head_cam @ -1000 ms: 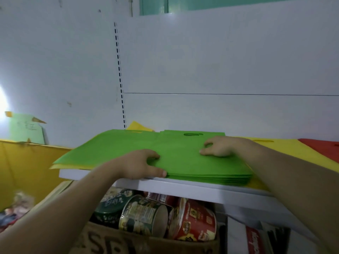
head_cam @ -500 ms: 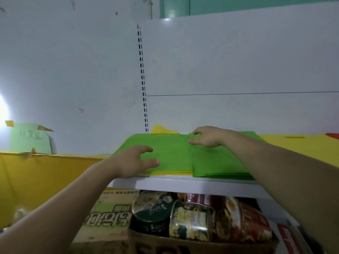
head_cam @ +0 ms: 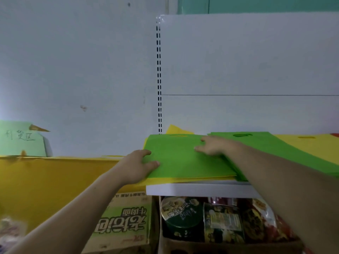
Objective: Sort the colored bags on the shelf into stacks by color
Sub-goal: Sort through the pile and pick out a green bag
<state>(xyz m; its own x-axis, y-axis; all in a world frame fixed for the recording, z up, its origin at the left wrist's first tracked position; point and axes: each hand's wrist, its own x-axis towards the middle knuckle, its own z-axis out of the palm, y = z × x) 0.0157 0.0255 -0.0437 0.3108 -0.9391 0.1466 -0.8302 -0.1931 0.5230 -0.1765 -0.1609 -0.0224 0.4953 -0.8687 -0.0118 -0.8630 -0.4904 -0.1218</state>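
A flat green bag [head_cam: 183, 158] lies at the left end of the white shelf [head_cam: 201, 189], on top of yellow bags [head_cam: 183, 180]. My left hand [head_cam: 136, 165] grips its left edge, thumb on top. My right hand [head_cam: 212, 145] rests with spread fingers on the bag's right part. To the right lies a stack of green bags [head_cam: 271, 145], partly under my right forearm. More yellow bags [head_cam: 311, 143] lie further right, with a red bag [head_cam: 334, 135] just showing at the frame's edge.
Below the shelf a cardboard box [head_cam: 220, 244] holds several instant-noodle cups [head_cam: 181, 215]. Another printed carton [head_cam: 124, 220] stands to its left. A yellow board [head_cam: 45, 180] with a green paper label [head_cam: 20, 138] runs along the left. White wall panels rise behind the shelf.
The view has swung left. The top green bag has slid left off the green stack onto the yellow bags, with both hands moving left with it.
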